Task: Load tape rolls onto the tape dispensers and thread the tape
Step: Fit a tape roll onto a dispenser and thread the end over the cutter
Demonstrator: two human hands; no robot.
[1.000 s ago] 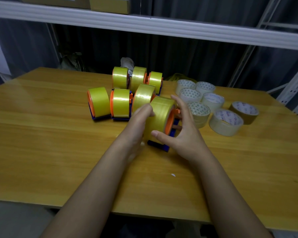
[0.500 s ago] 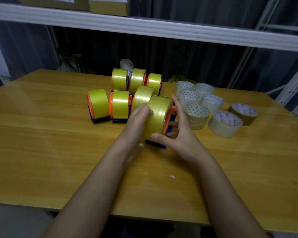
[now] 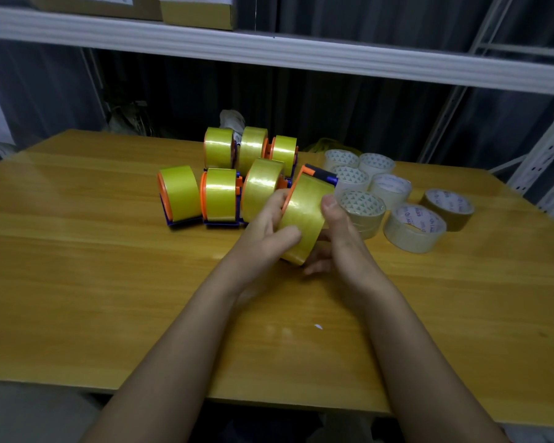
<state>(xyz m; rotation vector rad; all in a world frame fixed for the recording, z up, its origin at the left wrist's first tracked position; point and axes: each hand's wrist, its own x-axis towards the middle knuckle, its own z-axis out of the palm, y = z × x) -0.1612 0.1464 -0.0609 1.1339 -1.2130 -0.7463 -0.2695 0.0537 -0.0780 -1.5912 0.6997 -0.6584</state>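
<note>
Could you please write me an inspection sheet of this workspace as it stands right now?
Surface: wooden table, glossy, with a small white scrap near the front.
Job's things: held dispenser with a yellow roll, tilted, in both hands; six loaded dispensers standing in two rows behind; clear tape rolls lying flat to the right, one brown roll at the far right.
Clutter: white crumpled object behind the dispensers.
Grippers: left hand and right hand both grip the held dispenser.
Cables: nothing seen.
Surroundings: white shelf overhead carrying cardboard boxes; dark curtain behind.
</note>
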